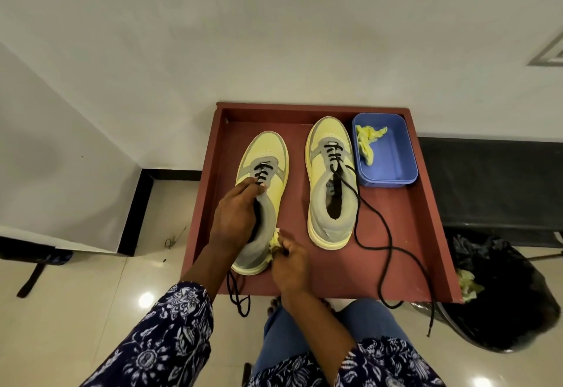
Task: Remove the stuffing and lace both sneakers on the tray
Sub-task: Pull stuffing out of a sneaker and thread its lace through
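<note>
Left grip: left hand [236, 213] curled over the collar of the left sneaker [262, 200], fingers closed on its tongue edge just below the laced eyelets.
Right grip: right hand [291, 264] pinches a wad of yellow stuffing [274, 242] at the heel side of that sneaker; fingers curled tight round the paper.
Left sneaker: under the left grip, toe pointing away from the person, heel touching the right grip; black lace ends [239, 293] trail off the near edge of the tray [396, 264].
Right sneaker [332, 182]: beyond and to the right of the right grip, apart from both hands; opening shows dark, no paper visible inside; partly laced, long lace [384, 240] running loose across the tray floor and over its near edge.
Blue tub [396, 170]: just beside the right sneaker's toe, farthest from both grips; holds a crumpled yellow paper piece [368, 142].
Black bag [499, 295]: on the floor right of the tray, more yellow paper at its mouth.
</note>
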`<action>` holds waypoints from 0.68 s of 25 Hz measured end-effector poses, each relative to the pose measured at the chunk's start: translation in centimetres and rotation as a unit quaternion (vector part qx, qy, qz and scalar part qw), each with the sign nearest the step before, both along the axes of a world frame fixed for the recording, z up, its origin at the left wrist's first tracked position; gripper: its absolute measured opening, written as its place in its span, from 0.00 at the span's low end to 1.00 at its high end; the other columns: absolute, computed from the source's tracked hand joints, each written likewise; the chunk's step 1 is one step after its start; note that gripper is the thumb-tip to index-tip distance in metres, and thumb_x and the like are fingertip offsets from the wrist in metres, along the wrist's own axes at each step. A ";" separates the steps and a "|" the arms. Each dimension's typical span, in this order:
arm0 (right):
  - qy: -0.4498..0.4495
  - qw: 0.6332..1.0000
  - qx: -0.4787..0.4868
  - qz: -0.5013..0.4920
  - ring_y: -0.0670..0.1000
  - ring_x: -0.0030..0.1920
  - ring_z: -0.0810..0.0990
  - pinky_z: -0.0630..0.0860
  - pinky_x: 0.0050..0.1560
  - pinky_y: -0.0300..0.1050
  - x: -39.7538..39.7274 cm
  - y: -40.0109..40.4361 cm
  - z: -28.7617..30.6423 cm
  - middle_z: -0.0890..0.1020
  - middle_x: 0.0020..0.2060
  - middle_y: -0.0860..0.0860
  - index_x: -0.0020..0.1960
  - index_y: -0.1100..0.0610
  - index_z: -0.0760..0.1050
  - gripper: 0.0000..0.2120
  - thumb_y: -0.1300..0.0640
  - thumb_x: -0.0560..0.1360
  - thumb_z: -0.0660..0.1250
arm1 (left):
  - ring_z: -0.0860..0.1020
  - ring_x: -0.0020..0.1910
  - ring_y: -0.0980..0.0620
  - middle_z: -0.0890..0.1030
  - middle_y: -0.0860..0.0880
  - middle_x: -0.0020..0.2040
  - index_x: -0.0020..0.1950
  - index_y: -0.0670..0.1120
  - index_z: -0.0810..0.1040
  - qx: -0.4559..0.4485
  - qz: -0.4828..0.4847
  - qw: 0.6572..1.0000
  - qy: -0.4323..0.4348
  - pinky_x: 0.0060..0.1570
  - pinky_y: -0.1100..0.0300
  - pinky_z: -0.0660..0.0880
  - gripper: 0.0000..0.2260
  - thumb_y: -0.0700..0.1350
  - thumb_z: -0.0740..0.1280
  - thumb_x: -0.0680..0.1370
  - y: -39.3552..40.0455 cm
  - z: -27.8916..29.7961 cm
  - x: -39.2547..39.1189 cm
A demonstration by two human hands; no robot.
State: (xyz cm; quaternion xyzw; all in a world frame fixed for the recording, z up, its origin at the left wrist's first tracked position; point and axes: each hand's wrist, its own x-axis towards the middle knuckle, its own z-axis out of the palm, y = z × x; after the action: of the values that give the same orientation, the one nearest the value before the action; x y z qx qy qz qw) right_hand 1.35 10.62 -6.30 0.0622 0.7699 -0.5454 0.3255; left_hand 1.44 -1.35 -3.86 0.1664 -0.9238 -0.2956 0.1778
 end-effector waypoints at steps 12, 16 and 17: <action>-0.047 0.989 -0.028 -0.139 0.54 0.56 0.79 0.75 0.62 0.52 -4.4 -3.6 -1.2 0.80 0.57 0.54 0.61 0.60 0.76 0.18 0.69 0.74 0.58 | 0.78 0.49 0.52 0.82 0.41 0.52 0.52 0.37 0.80 -0.003 -0.004 1.000 -0.004 0.51 0.66 0.70 0.11 0.32 0.61 0.72 0.4 -0.5 2.6; -0.034 0.987 -0.028 -0.153 0.57 0.58 0.78 0.75 0.61 0.54 -6.9 -5.6 -1.3 0.79 0.59 0.57 0.62 0.60 0.75 0.18 0.66 0.74 0.58 | 0.77 0.51 0.53 0.82 0.42 0.53 0.51 0.39 0.80 0.000 -0.009 1.000 -0.002 0.46 0.67 0.74 0.15 0.41 0.56 0.75 0.2 -0.7 2.7; -0.018 0.989 -0.012 -0.149 0.57 0.60 0.78 0.75 0.62 0.54 -7.4 -5.8 -1.1 0.79 0.61 0.56 0.64 0.59 0.74 0.18 0.65 0.75 0.58 | 0.74 0.53 0.52 0.82 0.42 0.53 0.51 0.39 0.80 0.003 -0.012 1.000 0.002 0.46 0.65 0.74 0.16 0.42 0.54 0.75 0.2 -0.8 2.6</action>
State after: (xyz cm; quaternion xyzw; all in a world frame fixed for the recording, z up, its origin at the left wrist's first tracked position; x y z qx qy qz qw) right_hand -6.01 4.78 -7.36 0.1818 0.7395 -0.5957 0.2553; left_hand 4.06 -1.15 -4.69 0.1555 -0.9243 -0.3010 0.1755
